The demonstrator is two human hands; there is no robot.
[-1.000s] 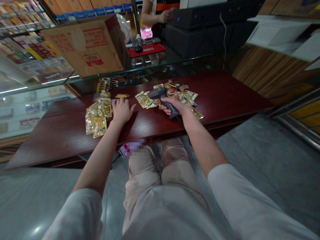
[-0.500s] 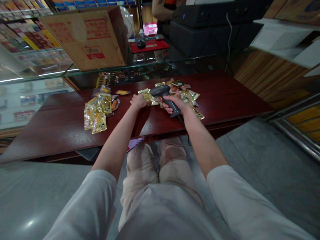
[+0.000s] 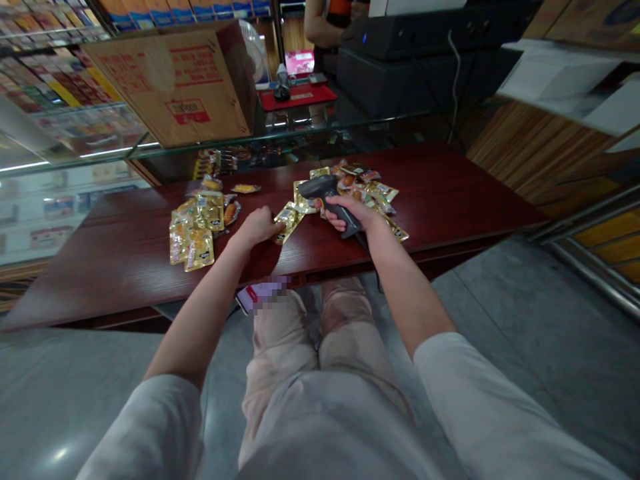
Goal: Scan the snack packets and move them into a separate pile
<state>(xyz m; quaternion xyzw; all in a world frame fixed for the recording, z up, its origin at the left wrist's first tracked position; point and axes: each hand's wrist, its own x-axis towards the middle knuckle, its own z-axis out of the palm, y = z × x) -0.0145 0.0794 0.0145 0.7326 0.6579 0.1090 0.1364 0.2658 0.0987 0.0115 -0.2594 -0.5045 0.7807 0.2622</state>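
My right hand [image 3: 356, 212] grips the handle of a dark barcode scanner [image 3: 325, 191], its head pointing left over a heap of gold and orange snack packets [image 3: 367, 188] on the dark red wooden table [image 3: 450, 193]. My left hand [image 3: 259, 228] is closed on one gold packet [image 3: 287, 220], pinching it low over the table just left of the scanner. A second pile of gold packets [image 3: 197, 227] lies further left.
A glass counter [image 3: 350, 127] runs behind the table, with a cardboard box [image 3: 175, 80] on it and a red mat [image 3: 297, 95] beyond. Another person stands at the back by a black machine [image 3: 425, 47]. Grey floor lies to the right.
My left hand went from the left pile to the packets by the scanner, took one gold packet and drew it back toward me. The right hand kept the scanner in place.
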